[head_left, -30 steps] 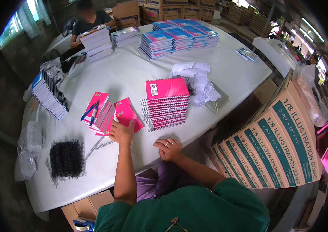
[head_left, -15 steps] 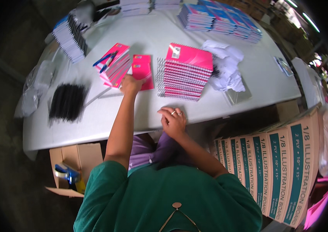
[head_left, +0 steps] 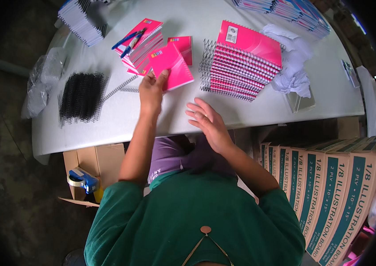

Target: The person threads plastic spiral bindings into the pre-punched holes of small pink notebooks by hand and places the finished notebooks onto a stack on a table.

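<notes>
My left hand pinches the near edge of a pink notebook, held above the white table. Behind it lies another pink notebook. To its left a fanned stack of pink notebooks carries two blue pens on top. Fingers spread and nothing in them, my right hand hovers over the near table edge. Just beyond it rises a tall stack of pink spiral notebooks, with loose wire coils sticking out on its left side.
A pile of black spiral coils lies at the left, with grey coils beside it. Crumpled white cloth or paper sits right of the tall stack. Boxes stand at the lower right, and an open carton with a tape dispenser at the lower left.
My left hand has lifted a pink notebook off the table and drawn it nearer. My right hand has opened its fingers and risen a little. The view has shifted toward the near edge.
</notes>
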A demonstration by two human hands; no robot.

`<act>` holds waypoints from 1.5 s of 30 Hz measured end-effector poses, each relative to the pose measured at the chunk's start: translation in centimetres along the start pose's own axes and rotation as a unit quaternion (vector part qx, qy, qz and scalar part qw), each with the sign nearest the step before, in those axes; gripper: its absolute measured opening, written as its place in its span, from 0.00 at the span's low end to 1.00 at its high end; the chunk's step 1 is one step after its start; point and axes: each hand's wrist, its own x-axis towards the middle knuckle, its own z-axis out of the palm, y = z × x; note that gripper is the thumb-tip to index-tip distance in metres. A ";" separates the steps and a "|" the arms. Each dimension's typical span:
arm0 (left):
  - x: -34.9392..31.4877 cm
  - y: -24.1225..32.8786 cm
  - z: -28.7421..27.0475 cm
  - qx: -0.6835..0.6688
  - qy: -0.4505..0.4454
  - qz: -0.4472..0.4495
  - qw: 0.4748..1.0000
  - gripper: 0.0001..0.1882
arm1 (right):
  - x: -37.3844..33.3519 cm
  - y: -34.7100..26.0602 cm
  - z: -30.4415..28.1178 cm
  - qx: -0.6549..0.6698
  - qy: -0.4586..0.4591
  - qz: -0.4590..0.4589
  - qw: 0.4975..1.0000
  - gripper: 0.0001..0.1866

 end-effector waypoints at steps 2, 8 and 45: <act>-4.6 -0.6 0.8 -0.069 -0.023 -0.018 0.997 0.15 | 0.8 0.3 1.2 0.102 0.017 -0.036 0.994 0.29; -9.0 -1.9 -3.1 0.236 0.061 0.197 0.950 0.36 | 1.9 -1.2 0.5 -0.194 -0.028 -0.225 0.955 0.11; 0.3 3.6 -6.1 0.308 -0.296 -0.053 0.902 0.20 | 3.7 -0.4 -2.6 -0.351 -0.060 -0.207 0.911 0.14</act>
